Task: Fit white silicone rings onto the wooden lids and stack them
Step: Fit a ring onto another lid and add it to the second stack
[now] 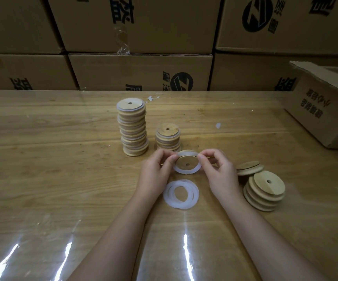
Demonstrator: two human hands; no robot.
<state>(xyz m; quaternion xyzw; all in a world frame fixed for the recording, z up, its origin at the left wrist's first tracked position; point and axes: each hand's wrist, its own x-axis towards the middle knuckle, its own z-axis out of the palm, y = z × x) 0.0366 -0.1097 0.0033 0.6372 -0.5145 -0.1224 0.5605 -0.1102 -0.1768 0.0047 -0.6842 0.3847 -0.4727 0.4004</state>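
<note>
A tall stack (133, 126) of lids is set on the tabletop (52, 159), left of centre. A short stack (167, 138) is placed just to its right and slightly nearer. Directly in front of the short stack, a lid (184, 160) is held above the tabletop between the left grip (156, 171) and the right grip (218, 171), with a ring (186, 170) partly seated round it. Loose rings (181, 194) are laid on the tabletop in front of the lid, between the forearms. A pile (264, 191) of lids is set right of the right grip, with further lids (249, 168) just behind it. An open box (324, 110) is placed at the far right, and boxes (139, 72) are stacked behind the tabletop.
</note>
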